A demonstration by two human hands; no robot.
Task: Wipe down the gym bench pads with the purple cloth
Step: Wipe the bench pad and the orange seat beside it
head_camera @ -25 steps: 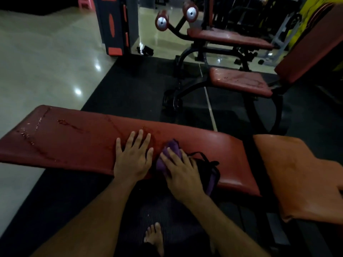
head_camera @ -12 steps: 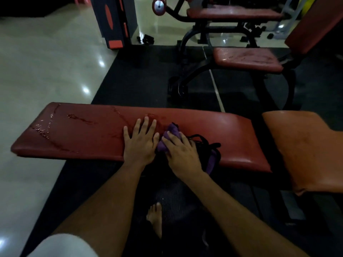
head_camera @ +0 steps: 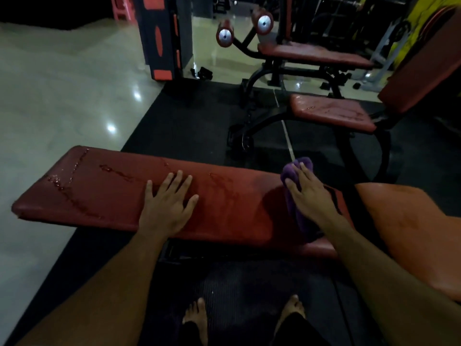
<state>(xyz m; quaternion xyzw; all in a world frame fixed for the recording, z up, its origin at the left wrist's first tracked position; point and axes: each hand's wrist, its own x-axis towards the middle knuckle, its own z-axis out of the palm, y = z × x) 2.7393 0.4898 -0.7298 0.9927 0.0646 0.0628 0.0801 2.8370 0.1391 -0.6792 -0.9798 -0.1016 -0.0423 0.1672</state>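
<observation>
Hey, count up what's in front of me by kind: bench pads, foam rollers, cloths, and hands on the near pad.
Bench pads: 5, namely the long red pad, orange pad, small red seat, far red pad, tilted red backrest
Foam rollers: 2
Purple cloth: 1
Hands: 2, left hand, right hand
Total: 10

Head camera looks steeply down, close over the bench pad (head_camera: 124, 191).
</observation>
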